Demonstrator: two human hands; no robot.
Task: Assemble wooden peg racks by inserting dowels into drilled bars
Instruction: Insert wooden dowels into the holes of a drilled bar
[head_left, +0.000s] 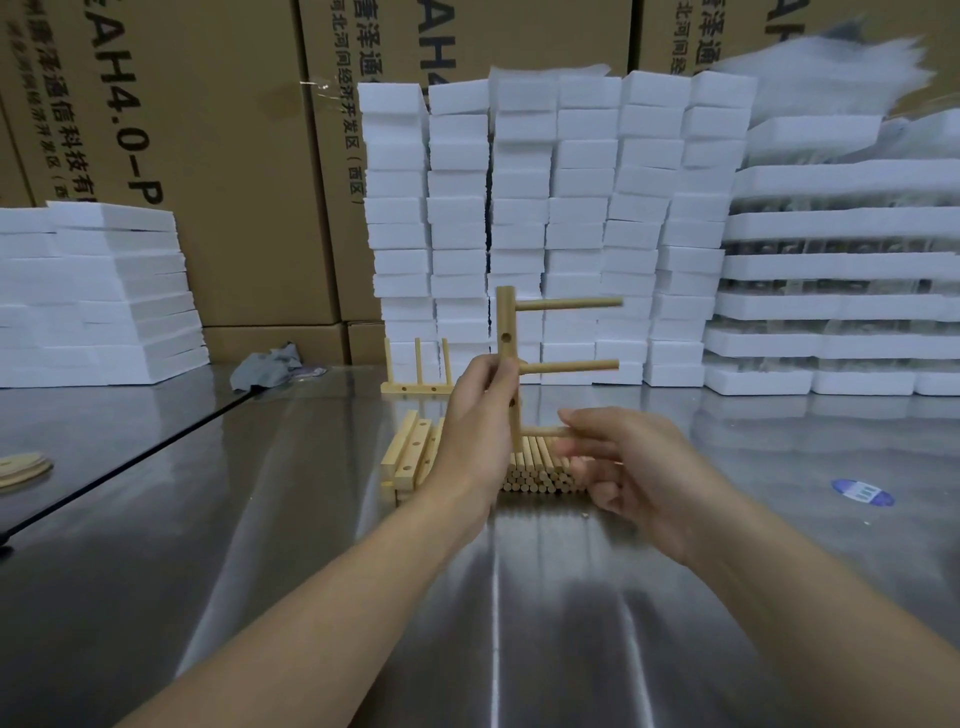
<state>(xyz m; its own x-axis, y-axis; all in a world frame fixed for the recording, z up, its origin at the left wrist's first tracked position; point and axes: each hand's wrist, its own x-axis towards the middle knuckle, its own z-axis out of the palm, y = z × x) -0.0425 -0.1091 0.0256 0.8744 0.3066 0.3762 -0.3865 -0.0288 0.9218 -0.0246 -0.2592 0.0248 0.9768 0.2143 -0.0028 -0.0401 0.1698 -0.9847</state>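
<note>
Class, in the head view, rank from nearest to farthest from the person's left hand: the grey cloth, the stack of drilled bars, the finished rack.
From the left hand, which grips the upright bar:
1. Stack of drilled bars: just left of it, on the table.
2. Finished rack: behind, by the foam blocks.
3. Grey cloth: far back left.

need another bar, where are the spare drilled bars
Head view: the spare drilled bars lie on the table just left of the left hand, beside the dowel pile.
</note>
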